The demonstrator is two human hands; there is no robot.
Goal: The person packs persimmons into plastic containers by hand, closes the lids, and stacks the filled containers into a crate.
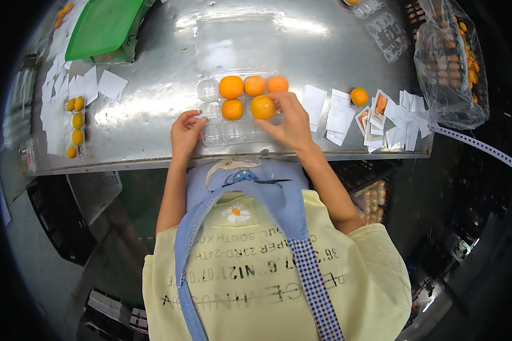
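A clear plastic tray (213,134) with round cups lies on the metal table, its clear lid folded open behind it. Three oranges fill part of the back row, among them one at its middle (255,86), and another orange (232,109) sits in the middle row. My right hand (290,122) pinches an orange (263,107) between thumb and fingers over the middle row, right of that one. My left hand (186,132) is at the tray's left edge, fingers curled against the rim; whether it grips the rim is hard to see.
White cards and labels (338,113) lie right of the tray, with a loose orange (359,96) by them. A green-lidded bin (104,28) stands at the back left, a packed fruit tray (77,128) at the left. A plastic bag of fruit (452,62) is at the right.
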